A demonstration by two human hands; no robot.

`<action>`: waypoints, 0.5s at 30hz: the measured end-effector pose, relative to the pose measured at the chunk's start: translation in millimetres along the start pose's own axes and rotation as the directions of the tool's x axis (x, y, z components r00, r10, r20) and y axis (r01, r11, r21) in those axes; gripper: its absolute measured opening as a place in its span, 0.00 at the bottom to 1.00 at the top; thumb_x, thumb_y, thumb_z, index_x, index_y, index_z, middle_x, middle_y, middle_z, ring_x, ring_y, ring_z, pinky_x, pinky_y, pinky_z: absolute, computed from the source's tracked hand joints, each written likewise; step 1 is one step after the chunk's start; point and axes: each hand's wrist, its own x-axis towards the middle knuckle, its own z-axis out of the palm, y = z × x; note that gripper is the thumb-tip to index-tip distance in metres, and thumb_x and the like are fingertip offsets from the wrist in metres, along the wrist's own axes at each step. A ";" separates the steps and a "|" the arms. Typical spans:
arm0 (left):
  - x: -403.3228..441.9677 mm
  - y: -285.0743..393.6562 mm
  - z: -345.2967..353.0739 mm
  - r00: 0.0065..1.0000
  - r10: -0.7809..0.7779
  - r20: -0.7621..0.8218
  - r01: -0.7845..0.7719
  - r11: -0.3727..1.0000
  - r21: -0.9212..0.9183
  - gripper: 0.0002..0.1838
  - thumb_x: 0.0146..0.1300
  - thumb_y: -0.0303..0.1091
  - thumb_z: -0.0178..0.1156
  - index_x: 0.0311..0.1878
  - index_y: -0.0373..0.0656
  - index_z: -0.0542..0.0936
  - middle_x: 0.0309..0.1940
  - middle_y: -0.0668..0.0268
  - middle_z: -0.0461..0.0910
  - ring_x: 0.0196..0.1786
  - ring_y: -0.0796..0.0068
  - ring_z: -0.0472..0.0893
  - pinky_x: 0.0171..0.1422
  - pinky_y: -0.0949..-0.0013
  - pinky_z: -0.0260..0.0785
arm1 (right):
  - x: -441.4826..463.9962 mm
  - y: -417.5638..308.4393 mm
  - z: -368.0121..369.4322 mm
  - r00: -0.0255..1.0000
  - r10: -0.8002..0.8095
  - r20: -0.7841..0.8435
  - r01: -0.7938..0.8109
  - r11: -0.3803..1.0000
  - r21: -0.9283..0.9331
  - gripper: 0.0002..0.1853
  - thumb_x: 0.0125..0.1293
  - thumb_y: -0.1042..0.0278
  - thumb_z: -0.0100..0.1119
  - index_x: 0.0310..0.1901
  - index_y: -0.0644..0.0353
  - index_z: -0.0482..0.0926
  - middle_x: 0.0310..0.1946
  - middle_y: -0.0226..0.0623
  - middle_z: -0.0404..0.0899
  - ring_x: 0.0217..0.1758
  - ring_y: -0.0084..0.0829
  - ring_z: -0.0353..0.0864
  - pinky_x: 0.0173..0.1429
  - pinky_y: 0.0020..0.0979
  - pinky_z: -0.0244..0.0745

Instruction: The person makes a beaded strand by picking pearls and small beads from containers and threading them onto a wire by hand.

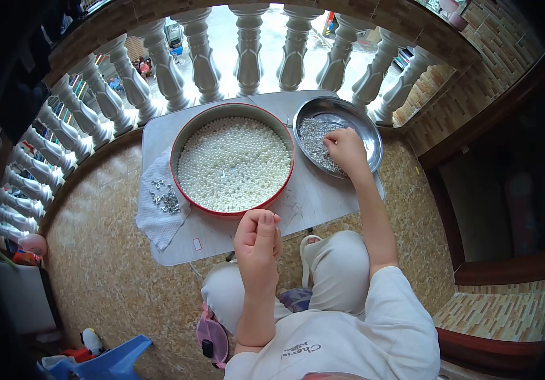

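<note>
Small silver bits (313, 135) lie in steel bowl (371, 132) on table (313, 206). Right hand (346, 151) reaches in, fingertips bunched at bits; whether pinching any, cannot tell. Left hand (257, 237) curled, thumb pressed to fingers, near front of red tub (231, 109); anything inside grip, cannot tell.

Bits probably light, hard, rigid, easily spilled; best pinched singly, fingertip to thumb, by edges. Pearl beads (234, 158) in tub look smooth, likely slippery, prone to roll. Cloth (160, 229) left of tub, soft, bears metal pieces (170, 203).
</note>
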 end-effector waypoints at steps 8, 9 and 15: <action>0.0 0.8 -1.3 1.000 -0.027 0.011 0.027 1.000 0.012 0.08 0.68 0.35 0.50 0.37 0.41 0.72 0.14 0.77 0.62 0.15 0.90 0.54 0.18 0.83 0.45 | -3.4 -12.8 -12.2 0.984 0.145 -0.105 -0.127 0.978 0.165 0.07 0.54 0.72 0.60 0.33 0.63 0.83 0.29 0.37 0.82 0.24 0.28 0.76 0.31 0.25 0.71; 0.2 0.8 -0.3 1.000 -0.027 0.013 0.027 1.000 0.010 0.08 0.68 0.35 0.50 0.37 0.41 0.72 0.14 0.77 0.62 0.15 0.90 0.54 0.18 0.83 0.45 | -4.2 -20.6 -17.6 0.983 0.177 -0.042 -0.135 0.863 0.486 0.07 0.55 0.73 0.60 0.34 0.65 0.83 0.30 0.38 0.82 0.25 0.26 0.77 0.31 0.23 0.71; -2.7 0.9 6.7 0.994 0.061 -0.088 -0.054 0.996 0.073 0.07 0.67 0.34 0.51 0.37 0.40 0.72 0.16 0.78 0.63 0.18 0.91 0.56 0.21 0.84 0.47 | -51.9 -103.4 -45.8 0.936 -0.147 0.319 -0.335 -0.097 0.937 0.06 0.56 0.80 0.59 0.36 0.63 0.79 0.31 0.41 0.82 0.30 0.25 0.79 0.35 0.22 0.76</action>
